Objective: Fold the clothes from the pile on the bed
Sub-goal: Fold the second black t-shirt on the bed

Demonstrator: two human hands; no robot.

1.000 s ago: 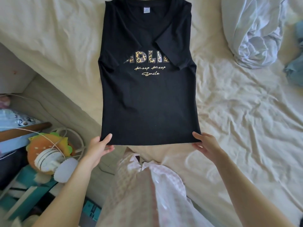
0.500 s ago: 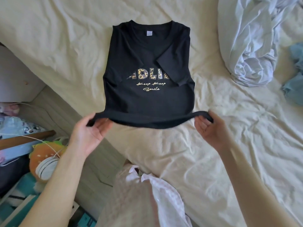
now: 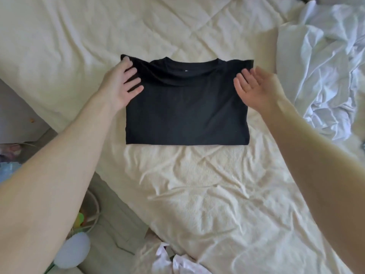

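Black T-shirt (image 3: 185, 113): it lies flat on the bed as a folded rectangle, in the middle of my view, with the neckline on the far edge and a straight fold along the near edge. The side facing up is plain black.

My left hand (image 3: 120, 84): it rests on the far left corner of the T-shirt. My fingers (image 3: 136, 90) are spread and nearly straight, pressing on the cloth, and I grip nothing with them.

My right hand (image 3: 256, 88): it is at the far right corner of the T-shirt, palm turned up and inward, fingers straight and relaxed, holding nothing. Its edge is just at the side of the cloth; I cannot tell whether it touches.

Bed (image 3: 207, 184): it is covered in a creased cream sheet, and the T-shirt sits toward its far half between my two forearms.

Pile of clothes (image 3: 324, 72): a crumpled heap of white and pale fabric lies to the right of the T-shirt, near my right hand but apart from the shirt.

Pale patterned cloth (image 3: 177, 262): a bit of white and pink fabric shows at the near edge of the bed, well apart from the T-shirt.

Floor side (image 3: 75, 248): to the left of the bed, past my left forearm, a round white object and a white cable are partly visible.
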